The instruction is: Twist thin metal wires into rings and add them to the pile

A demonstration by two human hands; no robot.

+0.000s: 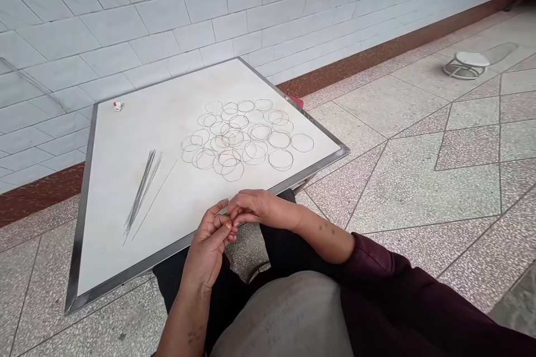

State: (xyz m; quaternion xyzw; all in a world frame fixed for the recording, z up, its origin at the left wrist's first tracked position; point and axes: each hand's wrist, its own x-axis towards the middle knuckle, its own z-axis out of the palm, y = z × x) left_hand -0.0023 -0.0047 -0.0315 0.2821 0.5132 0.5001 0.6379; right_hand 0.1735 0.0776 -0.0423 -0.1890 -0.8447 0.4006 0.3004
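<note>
Bench [163, 111], white top, metal rim, sits just beyond the fingers [228, 225]; both hands cover part of its near rim. Tiled wall [243, 0] behind it, well beyond the fingers. Small red-and-white object [119, 106] at the far left corner, too small to identify. White-topped stool [471, 59] on the speckled floor [419, 162], far off to the right. Dark trousers [278, 240] and a grey top [288, 318] below and nearer than the fingers.

Wire rings [230, 139]: thin, roughly round, similar size, lying flat and overlapping in a loose patch on the bench, straight out from the fingers. A few at the right of the patch lie more apart. Straight wires [142, 192]: narrow grey bundle, left of the fingers, slanting away from the body. Single wire [154, 198] lies apart, between bundle and fingers, roughly parallel.

Left hand [213, 234] comes up from below, thumb against index. Right hand [251, 209] comes in from the right, wrist bent, fingers angled down to meet the left's. Fingertips pressed together on both; can't tell what's pinched. Right sleeve [372, 256] is dark maroon, forearm bare below it.
</note>
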